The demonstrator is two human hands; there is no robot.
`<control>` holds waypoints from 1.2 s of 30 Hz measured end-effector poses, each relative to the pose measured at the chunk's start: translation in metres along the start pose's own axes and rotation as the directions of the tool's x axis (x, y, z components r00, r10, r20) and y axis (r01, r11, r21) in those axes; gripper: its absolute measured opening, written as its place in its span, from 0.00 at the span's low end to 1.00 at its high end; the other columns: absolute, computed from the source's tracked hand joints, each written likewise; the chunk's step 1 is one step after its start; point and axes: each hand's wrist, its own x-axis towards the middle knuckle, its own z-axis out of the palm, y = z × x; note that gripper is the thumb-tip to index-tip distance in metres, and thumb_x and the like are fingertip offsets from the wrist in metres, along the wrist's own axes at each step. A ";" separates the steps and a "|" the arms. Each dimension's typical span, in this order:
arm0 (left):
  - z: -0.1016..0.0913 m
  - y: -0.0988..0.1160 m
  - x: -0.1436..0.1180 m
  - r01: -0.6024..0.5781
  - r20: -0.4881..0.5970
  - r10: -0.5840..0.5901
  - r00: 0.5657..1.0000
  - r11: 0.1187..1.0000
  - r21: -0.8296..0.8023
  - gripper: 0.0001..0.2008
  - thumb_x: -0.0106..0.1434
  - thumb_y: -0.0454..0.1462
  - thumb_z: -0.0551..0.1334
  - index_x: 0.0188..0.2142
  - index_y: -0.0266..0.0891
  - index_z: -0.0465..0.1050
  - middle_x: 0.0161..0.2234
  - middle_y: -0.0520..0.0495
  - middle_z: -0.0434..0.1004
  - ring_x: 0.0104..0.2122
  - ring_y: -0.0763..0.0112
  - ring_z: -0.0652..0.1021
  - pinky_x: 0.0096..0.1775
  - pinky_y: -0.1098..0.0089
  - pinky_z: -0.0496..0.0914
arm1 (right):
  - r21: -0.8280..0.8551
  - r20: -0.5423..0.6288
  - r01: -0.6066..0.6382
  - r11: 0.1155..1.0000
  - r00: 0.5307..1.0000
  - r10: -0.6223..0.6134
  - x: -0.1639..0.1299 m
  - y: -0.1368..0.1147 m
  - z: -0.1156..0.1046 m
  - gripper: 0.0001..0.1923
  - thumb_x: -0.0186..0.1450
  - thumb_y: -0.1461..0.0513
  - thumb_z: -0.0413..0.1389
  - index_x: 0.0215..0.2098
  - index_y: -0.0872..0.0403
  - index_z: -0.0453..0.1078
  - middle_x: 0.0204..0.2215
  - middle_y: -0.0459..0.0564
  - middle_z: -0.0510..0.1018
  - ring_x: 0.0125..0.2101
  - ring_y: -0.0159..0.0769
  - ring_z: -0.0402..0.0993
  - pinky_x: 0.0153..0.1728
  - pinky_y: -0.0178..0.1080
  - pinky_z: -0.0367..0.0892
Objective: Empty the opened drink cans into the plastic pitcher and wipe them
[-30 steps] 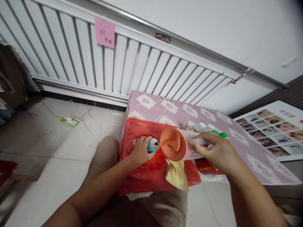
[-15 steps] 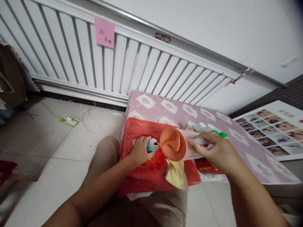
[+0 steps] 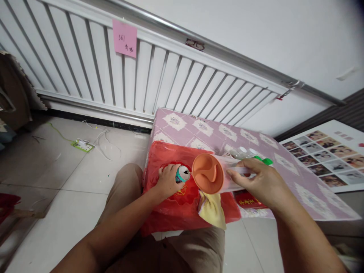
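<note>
So left hand [image 3: 168,180] curls round half-hidden teal-and-silver metal can [image 3: 183,174], right hand [image 3: 261,182] pinches orange-and-clear plastic jug [image 3: 216,177], whitish handle [image 3: 241,170] part-covered.

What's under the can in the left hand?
A red scalloped tray with yellow markings shows below the can, on a red sheet. The left hand and can hide part of the tray; whether the can touches it is hidden.

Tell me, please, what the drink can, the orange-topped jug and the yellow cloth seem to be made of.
Drink can: metal, probably aluminium; its bare silvery top shows an opening.
Orange-topped jug: likely plastic, with smooth orange top and translucent body.
Yellow cloth: soft, matte fabric, judging by its drape; fibre unclear.
</note>
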 end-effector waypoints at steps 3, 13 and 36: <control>0.001 -0.001 -0.001 -0.005 -0.003 0.005 1.000 1.000 -0.004 0.32 0.56 0.42 0.66 0.59 0.45 0.60 0.57 0.43 0.70 0.58 0.54 0.69 0.60 0.52 0.56 | -0.010 -0.007 -0.005 1.000 1.000 0.005 0.000 0.000 0.000 0.16 0.55 0.47 0.57 0.24 0.51 0.71 0.25 0.52 0.77 0.27 0.40 0.72 0.27 0.40 0.64; 0.001 -0.001 -0.001 -0.020 -0.017 0.020 1.000 1.000 -0.010 0.33 0.56 0.42 0.66 0.60 0.45 0.60 0.57 0.43 0.71 0.58 0.54 0.69 0.59 0.51 0.57 | -0.013 0.016 -0.012 1.000 1.000 0.013 0.000 -0.002 -0.003 0.15 0.56 0.48 0.57 0.24 0.50 0.69 0.25 0.52 0.78 0.26 0.40 0.72 0.26 0.40 0.63; 0.002 -0.001 -0.001 -0.004 -0.011 0.004 1.000 1.000 -0.016 0.32 0.56 0.42 0.66 0.59 0.45 0.60 0.57 0.43 0.71 0.58 0.54 0.69 0.59 0.51 0.57 | -0.007 0.014 -0.013 1.000 1.000 0.013 0.001 -0.004 -0.003 0.15 0.55 0.47 0.57 0.24 0.49 0.69 0.25 0.50 0.78 0.26 0.40 0.72 0.26 0.39 0.63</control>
